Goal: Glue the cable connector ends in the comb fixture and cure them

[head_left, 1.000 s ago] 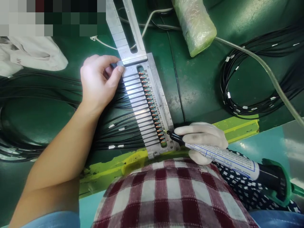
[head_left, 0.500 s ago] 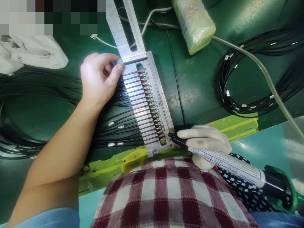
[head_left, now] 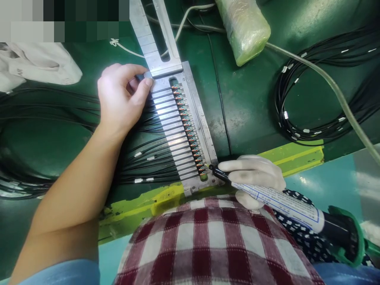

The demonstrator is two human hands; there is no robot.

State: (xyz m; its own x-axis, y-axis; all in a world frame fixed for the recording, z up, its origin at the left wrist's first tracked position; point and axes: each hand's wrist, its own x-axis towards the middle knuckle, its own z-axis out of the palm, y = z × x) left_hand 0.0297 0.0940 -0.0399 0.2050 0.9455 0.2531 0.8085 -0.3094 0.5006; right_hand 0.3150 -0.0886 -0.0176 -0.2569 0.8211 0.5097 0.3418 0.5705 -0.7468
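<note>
In a white glove, my right hand (head_left: 258, 174) is closed round a large syringe (head_left: 279, 206) with a white printed label and a green flange. Its black nozzle end points left, with the fine tip close to the lower connectors. My bare left hand (head_left: 121, 95) pinches the upper left edge of a metal cable fixture (head_left: 175, 150) between thumb and fingers. Across the fixture lies a row of black cables (head_left: 166, 105) whose stripped ends meet small connectors (head_left: 190, 128) above a slot. The fixture's slotted metal cover (head_left: 160, 43) stands swung up at the far end.
Coiled black cables (head_left: 280, 103) with white tags lie on the right, and more cables (head_left: 26, 182) on the left. A film-wrapped green block (head_left: 246, 35) and a pale hose (head_left: 335, 87) are behind. White cloth (head_left: 53, 63) lies far left; a yellow edge strip (head_left: 133, 213) borders the bench.
The syringe and my right hand have shifted slightly left, the tip staying by the lower connectors. My left hand keeps its grip on the fixture.
</note>
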